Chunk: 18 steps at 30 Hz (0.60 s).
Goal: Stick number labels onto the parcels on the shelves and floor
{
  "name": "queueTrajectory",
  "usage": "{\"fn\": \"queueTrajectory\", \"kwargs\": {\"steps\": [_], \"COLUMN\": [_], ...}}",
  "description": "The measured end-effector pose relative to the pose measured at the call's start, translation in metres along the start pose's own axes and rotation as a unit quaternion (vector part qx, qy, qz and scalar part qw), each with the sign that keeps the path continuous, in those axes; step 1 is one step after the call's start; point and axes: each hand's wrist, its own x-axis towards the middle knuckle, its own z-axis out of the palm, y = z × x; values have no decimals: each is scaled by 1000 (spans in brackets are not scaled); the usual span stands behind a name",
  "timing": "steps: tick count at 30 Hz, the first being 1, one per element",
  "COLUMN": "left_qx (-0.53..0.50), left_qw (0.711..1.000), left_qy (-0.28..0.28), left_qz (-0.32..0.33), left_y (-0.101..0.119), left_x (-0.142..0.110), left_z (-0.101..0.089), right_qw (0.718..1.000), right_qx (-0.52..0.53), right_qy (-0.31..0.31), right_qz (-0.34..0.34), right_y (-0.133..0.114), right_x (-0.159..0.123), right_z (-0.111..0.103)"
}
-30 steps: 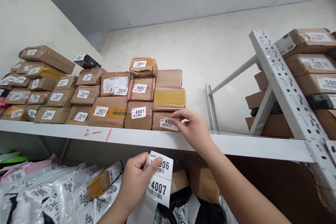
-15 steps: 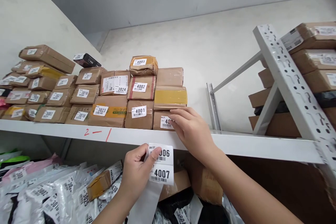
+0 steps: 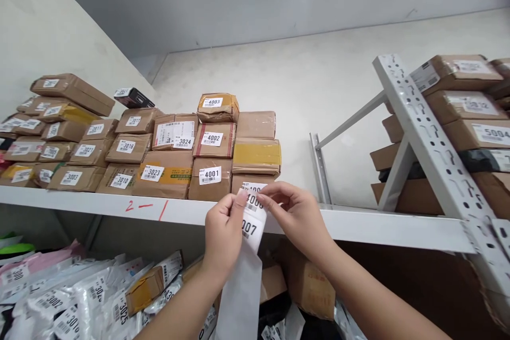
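Observation:
A strip of white number labels point(image 3: 252, 227) is pinched between the thumb and fingers of my left hand point(image 3: 226, 228), its long paper tail hanging down. My right hand point(image 3: 297, 212) has thumb and forefinger closed on the right edge of the strip's upper label point(image 3: 252, 201), numbered in the 4000s. Part of that number is hidden by my fingers. Both hands are in front of the shelf edge. Just behind them sits a labelled cardboard box point(image 3: 239, 183), mostly covered. A yellow-taped box point(image 3: 257, 155) and a plain brown box point(image 3: 256, 125) are stacked on it, with no label showing.
More numbered boxes point(image 3: 163, 172) line the white shelf beam point(image 3: 99, 205), marked in red. A perforated metal upright point(image 3: 424, 143) stands at right, with stacked parcels point(image 3: 464, 103) beyond. Below lie bagged parcels point(image 3: 91, 297) and a brown carton point(image 3: 313, 287).
My right hand has left the lower box's label and come down to the strip. My left hand has raised the strip and shifted slightly right. The view has tilted slightly.

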Motion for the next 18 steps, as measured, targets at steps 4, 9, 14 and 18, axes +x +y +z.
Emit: {"fn": "queueTrajectory", "kwargs": {"steps": [4,9,14,18], "left_qx": [-87,-8,74,68], "left_qw": [995,999,997,997], "left_qy": [-19,-6,-17,-13], "left_qz": [-34,-37,-31,-29], "left_y": [1,0,-13,-17], "left_x": [14,14,-11,-14], "left_z": [6,3,-4,-11], "right_qw": [990,981,958,904], "right_qx": [-92,-142,-281,-418], "right_qy": [54,58,15,4], "right_qz": [-88,-115,-58,-94], "right_y": [-4,-7,-6,-14], "right_x": [16,58,99,104], "right_z": [1,-6,-15,-15]}}
